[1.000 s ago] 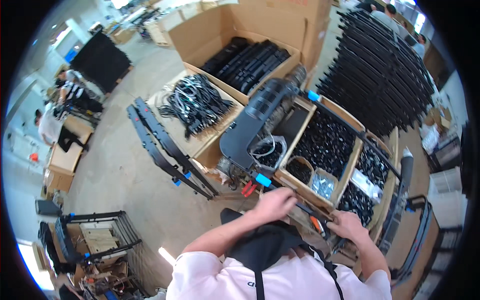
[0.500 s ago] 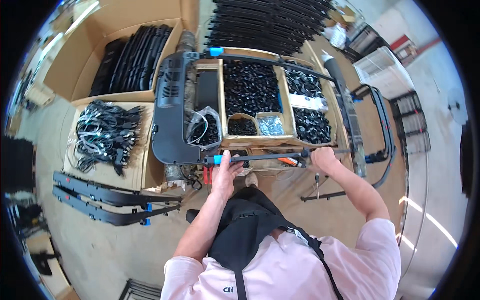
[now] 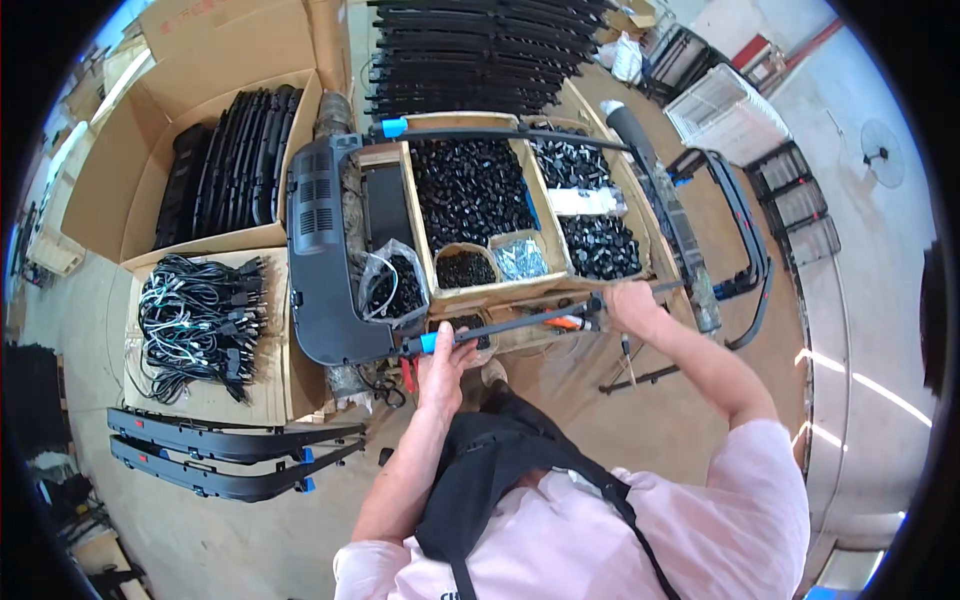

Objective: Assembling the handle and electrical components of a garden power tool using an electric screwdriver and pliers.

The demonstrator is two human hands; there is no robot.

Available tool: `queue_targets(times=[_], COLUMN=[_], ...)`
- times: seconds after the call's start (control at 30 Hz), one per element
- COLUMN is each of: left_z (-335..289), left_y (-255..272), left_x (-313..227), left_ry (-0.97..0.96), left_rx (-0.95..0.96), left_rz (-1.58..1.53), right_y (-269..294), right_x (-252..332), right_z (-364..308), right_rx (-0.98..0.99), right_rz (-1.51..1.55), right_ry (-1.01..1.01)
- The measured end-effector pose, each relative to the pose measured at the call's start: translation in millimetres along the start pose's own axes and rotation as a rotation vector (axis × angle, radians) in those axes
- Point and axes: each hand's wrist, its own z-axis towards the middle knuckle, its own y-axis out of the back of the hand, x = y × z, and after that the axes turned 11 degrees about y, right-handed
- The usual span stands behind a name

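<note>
A long black frame lies across the wooden bench; its broad vented cover (image 3: 318, 260) is at the left, and two slim rails run rightward from it. My left hand (image 3: 442, 378) is closed round the near rail (image 3: 510, 324), thumb up, beside a blue clip (image 3: 430, 343). Further right along that rail, my right hand (image 3: 632, 308) is closed in a fist; its grip is partly hidden by its own fingers. Below the rail between the hands lies an orange-and-black tool (image 3: 565, 321), partly covered. A thin screwdriver-like tool (image 3: 627, 362) hangs beneath my right hand.
A wooden parts tray (image 3: 490, 290) holds small black pieces and silver screws. Coiled cables (image 3: 200, 325) lie on cardboard at left, below an open carton (image 3: 110, 190) of black panels. Curved black frames (image 3: 215, 470) rest at lower left; others (image 3: 765, 250) stand at right.
The view has shifted, so the bench sits lower and further left. Both hands stay on the near rail, which now slants up more toward the right.
</note>
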Motion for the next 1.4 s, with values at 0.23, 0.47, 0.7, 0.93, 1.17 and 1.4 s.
queue_targets(times=[0.23,0.47,0.7,0.93,1.17,1.4], left_z=[3,-7,1,0,-3,-5], left_y=[4,7,2,4,4,16], left_x=[0,6,-1,-2,0,9], left_ry=[0.018,0.049,0.033,0.024,0.034,0.050], left_rx=[0.018,0.017,0.002,0.059,0.034,0.052], left_rz=[0.008,0.047,0.036,0.072,0.040,0.088], right_y=[-1,-7,15,-18,0,-9], right_x=[-4,10,7,-5,4,9], right_z=[8,-12,9,19,10,5], right_rx=[0.027,0.037,-0.002,0.174,-0.188,-0.051], right_rz=[0.044,-0.043,0.027,-0.071,0.006,0.047], right_ry=[0.026,-0.040,-0.048,0.033,0.081,0.045])
